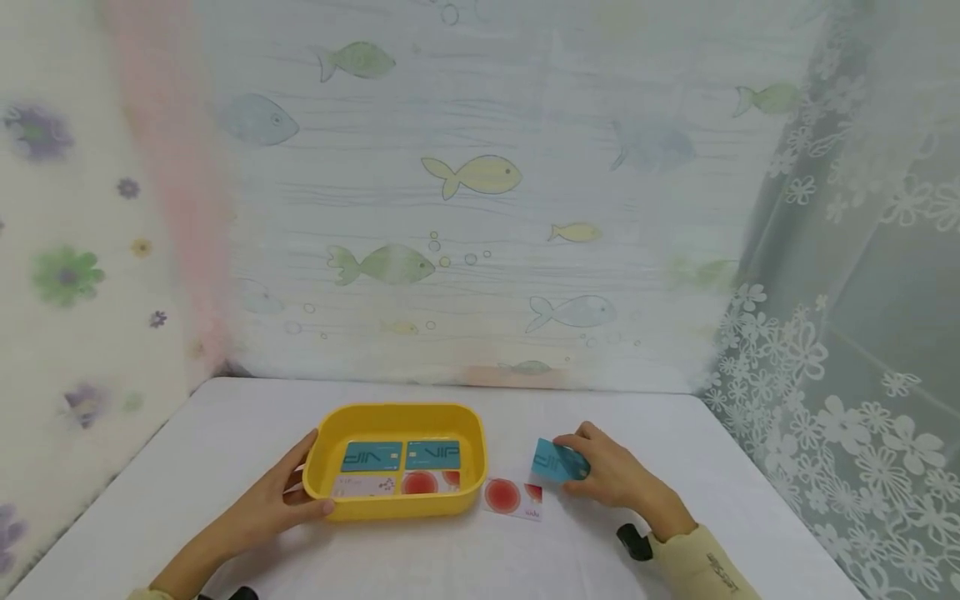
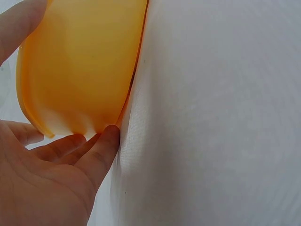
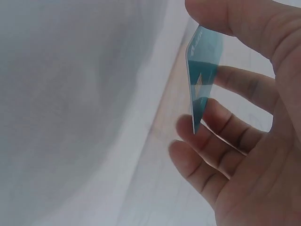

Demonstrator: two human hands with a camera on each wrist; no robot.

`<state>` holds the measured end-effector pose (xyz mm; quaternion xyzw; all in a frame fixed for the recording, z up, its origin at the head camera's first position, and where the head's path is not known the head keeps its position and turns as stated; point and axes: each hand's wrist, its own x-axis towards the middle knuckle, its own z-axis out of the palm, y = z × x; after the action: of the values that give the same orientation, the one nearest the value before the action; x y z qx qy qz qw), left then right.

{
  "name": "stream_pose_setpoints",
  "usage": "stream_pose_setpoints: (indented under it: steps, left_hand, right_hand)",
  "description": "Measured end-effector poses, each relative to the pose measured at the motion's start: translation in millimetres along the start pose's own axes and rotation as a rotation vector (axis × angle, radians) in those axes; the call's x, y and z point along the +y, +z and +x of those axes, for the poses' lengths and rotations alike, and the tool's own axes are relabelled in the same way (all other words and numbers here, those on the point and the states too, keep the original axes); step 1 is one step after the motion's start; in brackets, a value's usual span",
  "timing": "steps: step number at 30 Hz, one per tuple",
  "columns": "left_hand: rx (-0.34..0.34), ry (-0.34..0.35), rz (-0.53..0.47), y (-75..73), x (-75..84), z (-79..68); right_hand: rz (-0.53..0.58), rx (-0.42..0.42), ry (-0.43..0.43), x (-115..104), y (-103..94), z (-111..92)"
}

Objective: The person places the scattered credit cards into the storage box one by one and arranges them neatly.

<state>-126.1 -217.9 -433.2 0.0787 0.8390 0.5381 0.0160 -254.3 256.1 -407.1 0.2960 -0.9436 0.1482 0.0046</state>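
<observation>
A yellow plastic tray [image 1: 405,507] stands on the white table. My left hand [image 1: 281,497] holds its left end, thumb at the front corner and fingers against the end wall [image 2: 84,61]. Inside lie two teal VIP cards [image 1: 372,456] along the back. In front of them are a pale card [image 1: 363,485] and a card with red circles [image 1: 418,482], their lower edges hidden by the front wall. Another red-circle card [image 1: 502,497] lies on the table by the tray's right side. Behind it, my right hand [image 1: 615,471] pinches a tilted teal card [image 1: 550,461] between thumb and fingers.
The white cloth-covered table [image 1: 585,550] meets a fish-patterned backdrop [image 1: 480,317] at its far edge. A flowered curtain [image 1: 75,333] hangs at the left, a lace curtain [image 1: 862,467] at the right. A black wrist strap piece [image 1: 634,542] sits near my right sleeve.
</observation>
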Motion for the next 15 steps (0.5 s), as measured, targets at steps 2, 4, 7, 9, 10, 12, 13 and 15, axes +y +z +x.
stream_pose_setpoints:
  steps: [2,4,7,9,10,12,13,15]
  left_hand:
    - [0.002,-0.003,0.005,0.2,0.3,0.4]
    - [0.002,-0.009,0.006,0.5,0.6,0.7]
    - [0.004,-0.013,0.014,1.0,1.7,0.4]
    - [0.006,-0.009,0.013,1.4,2.3,-0.2]
    - [0.007,-0.006,0.014,1.5,2.6,-0.5]
    - [0.009,0.001,0.011,1.6,2.7,-0.9]
    - [0.011,0.003,0.013,1.6,2.6,-0.9]
    - [0.012,0.003,0.013,1.5,2.5,-0.9]
  right_hand:
    - [-0.022,0.016,-0.026,-1.0,-0.7,2.2]
    - [-0.037,0.024,-0.046,-2.4,-1.8,4.8]
    - [-0.034,0.025,-0.048,-5.9,-3.6,10.1]
    - [-0.030,0.025,-0.051,-10.4,-5.9,14.1]
    - [-0.028,0.025,-0.053,-13.0,-7.4,16.4]
    - [-0.028,0.026,-0.055,-18.9,-10.5,21.5]
    - [-0.029,0.026,-0.054,-22.1,-12.3,23.9]
    - [-0.028,0.024,-0.048,-28.3,-15.3,28.9]
